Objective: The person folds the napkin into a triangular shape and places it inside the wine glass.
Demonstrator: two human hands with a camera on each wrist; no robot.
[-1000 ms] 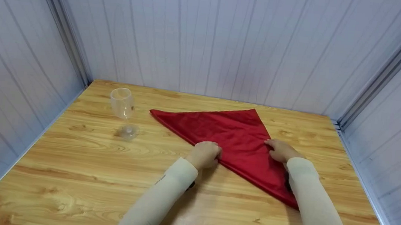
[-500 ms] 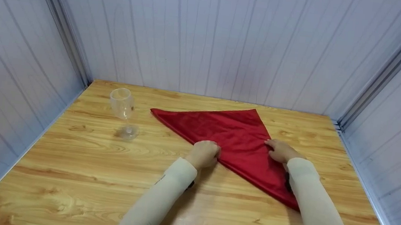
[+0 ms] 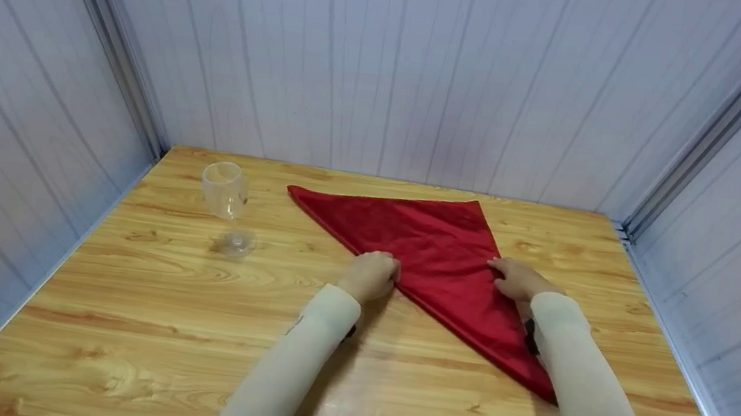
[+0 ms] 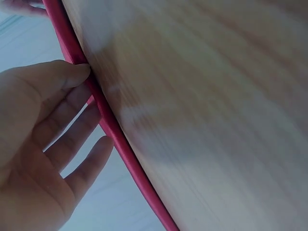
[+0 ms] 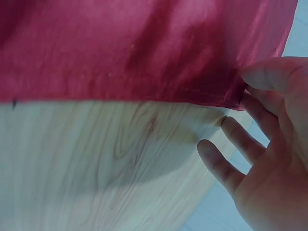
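Note:
A red satin cloth (image 3: pixel 436 243) lies folded into a triangle on the wooden table, its long folded edge facing me. My left hand (image 3: pixel 370 275) is at the middle of that fold. In the left wrist view its thumb and fingers (image 4: pixel 82 74) pinch the fold. My right hand (image 3: pixel 521 280) is at the cloth's right side edge. The right wrist view shows its thumb (image 5: pixel 260 77) on top of the cloth and the index finger under the edge, pinching it; the other fingers are spread apart. My right forearm hides part of the cloth near its front right corner.
A clear stemmed glass (image 3: pixel 224 190) stands upright on the table at the back left, left of the cloth. White panel walls (image 3: pixel 387 63) enclose the wooden table (image 3: pixel 120 319) at the back and both sides.
My left hand has shifted slightly left and away from me with the fold. The cloth's left corner has slid right and back, and its front right corner a little nearer. My right hand stays put.

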